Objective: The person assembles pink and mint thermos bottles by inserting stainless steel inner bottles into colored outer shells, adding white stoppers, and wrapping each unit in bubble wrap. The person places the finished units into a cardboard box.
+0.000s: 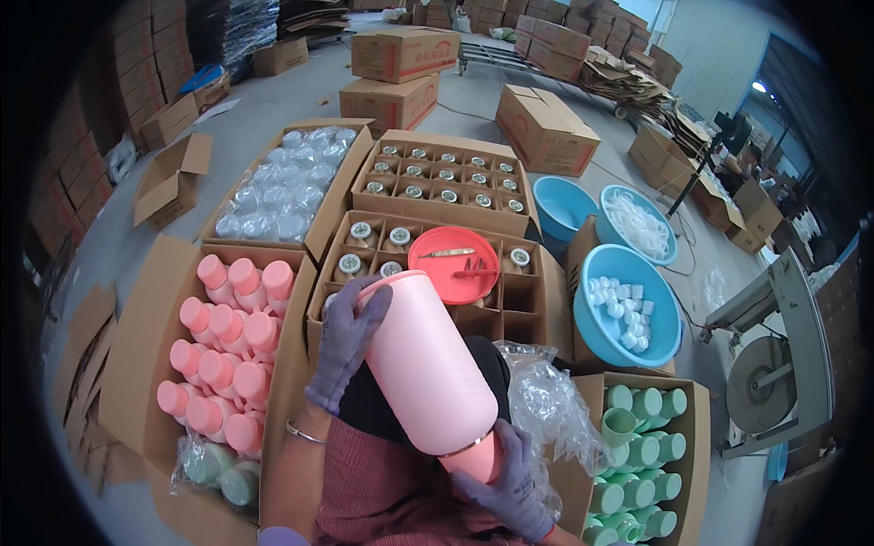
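Note:
A large pink thermos flask body (428, 364) lies slantwise above my lap, its wide end up and to the left. My left hand (353, 332), in a grey-purple glove, is closed around the rim of that wide end. My gloved right hand (510, 487) is wrapped around the narrower pink end, below a shiny metal-coloured band. Just beyond the flask, a red round lid or tray (469, 287) holds a few small tools. It rests on a divided carton (523, 296) with several silver-topped bottles in its cells.
To the left, a carton holds pink bottles (217, 369); at lower right, another holds green ones (637, 450). Clear plastic bags (555, 400) lie beside my right arm. Blue basins (583, 337) hold white caps and white rings. A metal stand with a wheel (765, 382) is further right.

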`<state>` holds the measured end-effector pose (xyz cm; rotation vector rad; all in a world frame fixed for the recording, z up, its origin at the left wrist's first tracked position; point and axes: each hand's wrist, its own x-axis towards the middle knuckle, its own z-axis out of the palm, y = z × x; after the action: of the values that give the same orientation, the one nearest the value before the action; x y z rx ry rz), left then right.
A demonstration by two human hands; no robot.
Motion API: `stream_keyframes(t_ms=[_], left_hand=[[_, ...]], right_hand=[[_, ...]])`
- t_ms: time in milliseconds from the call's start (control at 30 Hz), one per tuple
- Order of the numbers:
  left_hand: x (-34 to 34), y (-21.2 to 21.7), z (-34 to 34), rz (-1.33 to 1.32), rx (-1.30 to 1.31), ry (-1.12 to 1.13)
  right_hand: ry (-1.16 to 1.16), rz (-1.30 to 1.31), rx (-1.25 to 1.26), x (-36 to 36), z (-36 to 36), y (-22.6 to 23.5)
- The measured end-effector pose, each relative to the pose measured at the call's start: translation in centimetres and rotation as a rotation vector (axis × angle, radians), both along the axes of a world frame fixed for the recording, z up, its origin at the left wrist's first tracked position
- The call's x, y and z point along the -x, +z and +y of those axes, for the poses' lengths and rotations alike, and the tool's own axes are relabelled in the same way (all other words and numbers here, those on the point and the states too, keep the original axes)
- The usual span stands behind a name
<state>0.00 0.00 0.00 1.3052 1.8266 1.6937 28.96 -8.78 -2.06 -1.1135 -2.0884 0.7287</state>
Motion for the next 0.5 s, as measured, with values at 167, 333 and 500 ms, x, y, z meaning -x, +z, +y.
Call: stream_keyframes(t_ms=[167, 333, 500], left_hand=[[2.5, -1.9, 6.2, -0.123, 0.381, -0.157], [0.3, 0.9, 3.2, 0.136, -0.035, -0.177], [-5.0, 2.0, -7.8, 0.587, -0.275, -0.429]], right_hand=[[0.010, -0.287, -0.636, -1.2, -0.3, 3.1], [-0.024, 0.061, -0.533, -2.6, 8.8, 7.5], [-0.058, -0.157, -0.254, 7.4, 25.3, -5.0]])
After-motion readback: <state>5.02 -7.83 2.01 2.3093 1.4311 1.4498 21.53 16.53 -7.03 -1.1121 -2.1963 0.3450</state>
